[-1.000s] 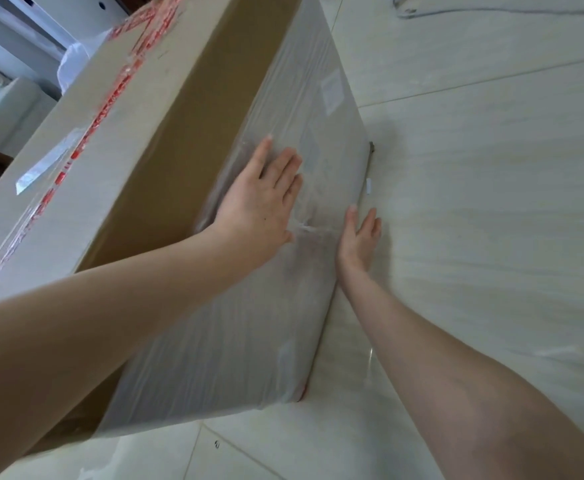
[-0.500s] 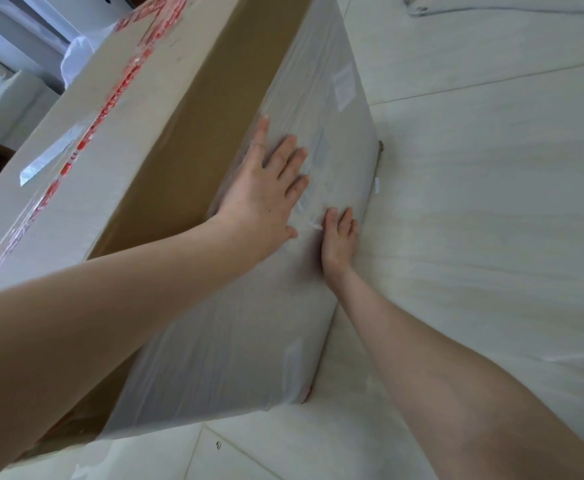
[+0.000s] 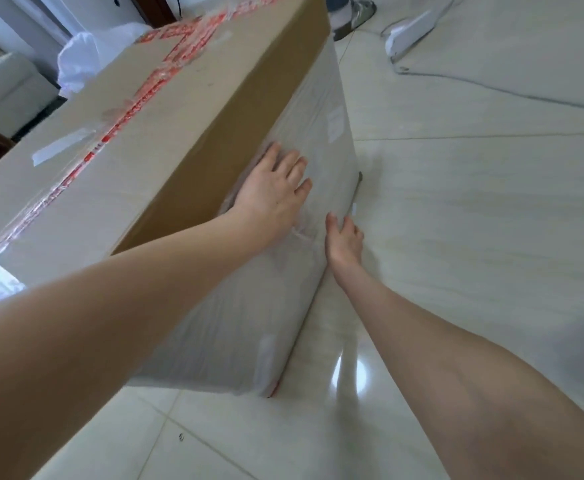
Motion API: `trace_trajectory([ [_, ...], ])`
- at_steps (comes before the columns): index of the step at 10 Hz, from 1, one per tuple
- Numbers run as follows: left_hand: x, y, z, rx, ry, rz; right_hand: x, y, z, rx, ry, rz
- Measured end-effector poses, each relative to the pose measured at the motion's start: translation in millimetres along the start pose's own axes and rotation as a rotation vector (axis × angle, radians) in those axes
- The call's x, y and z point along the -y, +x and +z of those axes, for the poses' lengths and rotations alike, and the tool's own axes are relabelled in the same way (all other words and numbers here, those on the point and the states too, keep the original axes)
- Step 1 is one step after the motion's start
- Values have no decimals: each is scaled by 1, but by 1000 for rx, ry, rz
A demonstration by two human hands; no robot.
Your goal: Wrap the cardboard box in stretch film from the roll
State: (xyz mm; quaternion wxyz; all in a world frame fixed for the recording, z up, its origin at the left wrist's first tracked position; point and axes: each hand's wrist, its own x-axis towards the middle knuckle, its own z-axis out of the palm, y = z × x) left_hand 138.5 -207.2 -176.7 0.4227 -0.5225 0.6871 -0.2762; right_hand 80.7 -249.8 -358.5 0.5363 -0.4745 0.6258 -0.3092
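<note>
Head camera looks down on a white plastic bag (image 3: pixel 79 53) behind the far left corner of the cardboard box (image 3: pixel 166 140). The box stands on the tiled floor (image 3: pixel 474 237), with red tape (image 3: pixel 134 109) running along its top. Stretch film (image 3: pixel 245 313) covers the box's near side face, and the left hand (image 3: pixel 273 192) lies flat on it, fingers straight and spread. At the box's bottom edge the right hand (image 3: pixel 344 237) touches the film; whether its fingers pinch anything I cannot tell. Beyond the box's right side is a white power strip (image 3: pixel 410 32).
</note>
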Motion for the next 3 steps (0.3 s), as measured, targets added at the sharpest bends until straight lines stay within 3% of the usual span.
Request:
trace_trajectory([
  [1,0,-9,-5,-128,-134,34,17,-9,-16,122,-229,-137],
  [2,-3,-20,-11,-242,-246,40,43,-19,-40,349,-629,-267],
  [3,0,-32,-16,-279,-465,-78,76,-36,-66,457,-763,-364],
])
